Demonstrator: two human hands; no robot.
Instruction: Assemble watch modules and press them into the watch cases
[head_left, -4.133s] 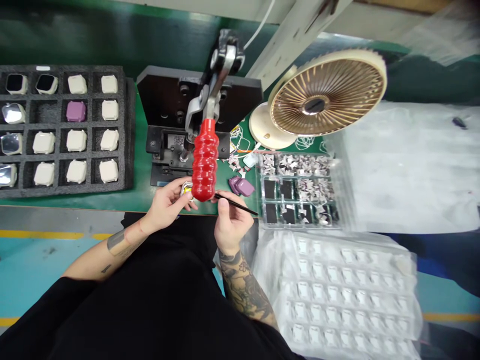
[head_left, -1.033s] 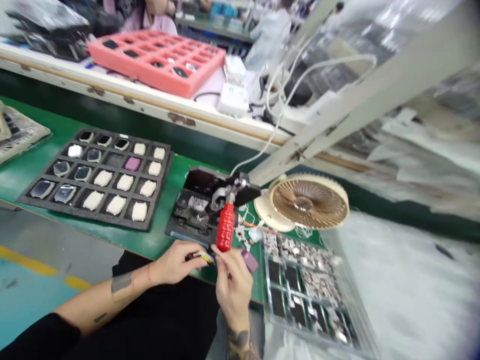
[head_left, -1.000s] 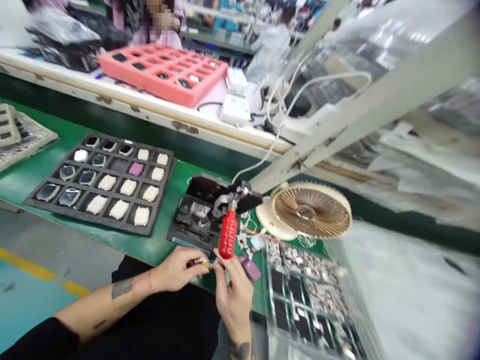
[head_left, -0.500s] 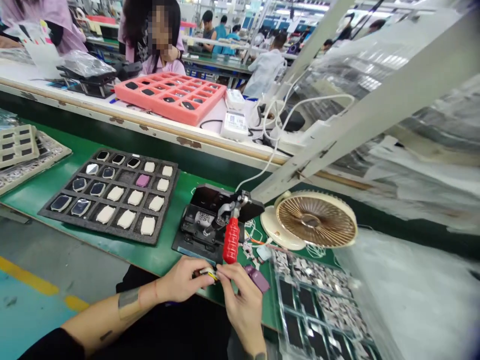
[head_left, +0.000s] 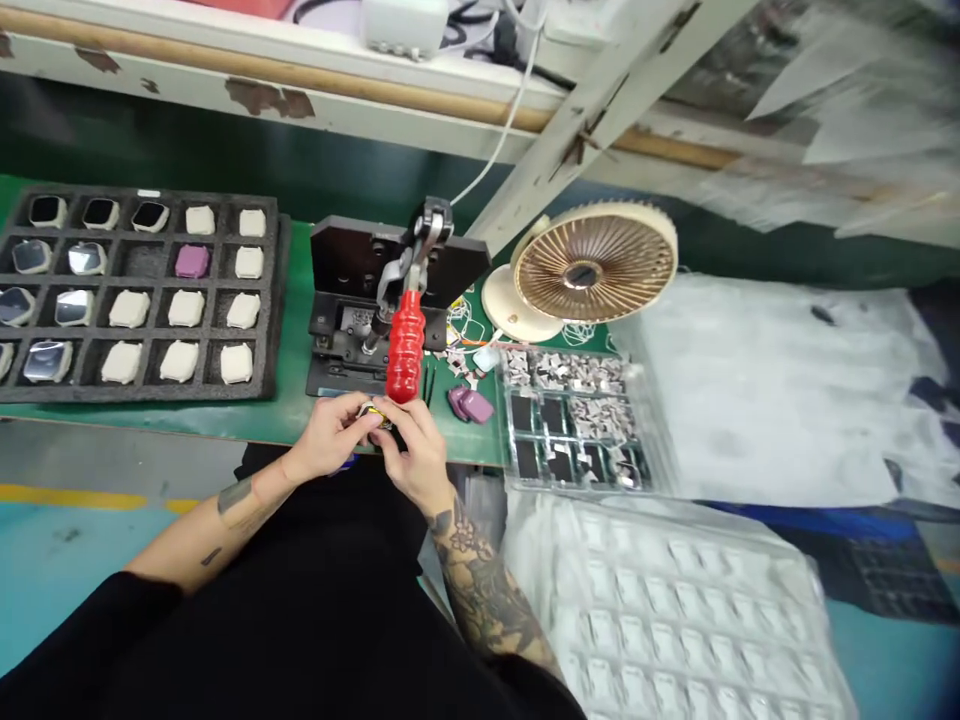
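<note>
My left hand (head_left: 328, 437) and my right hand (head_left: 418, 452) meet at the front edge of the green bench. Between their closed fingertips is a small watch case (head_left: 373, 409) with a light rim and a yellow strip, mostly covered by the fingers. Just beyond them stands a black toggle-clamp press (head_left: 352, 340), its red handle (head_left: 406, 348) pointing down toward my right hand. Two purple watch cases (head_left: 471, 404) lie to the right of that hand. A pair of dark tweezers (head_left: 428, 384) rests beside the handle.
At left, a dark foam tray (head_left: 279, 330) holds white watch cases, screens and one purple case. A small cream fan (head_left: 592, 270) stands behind a clear compartment tray (head_left: 508, 440) of small parts. Plastic sheeting (head_left: 765, 390) and a bagged tray of white pieces (head_left: 675, 600) lie at right.
The view has tilted down and turned right, so the co-workers and pink tray are mostly out of sight. Both hands still hold the watch case together near the press.
</note>
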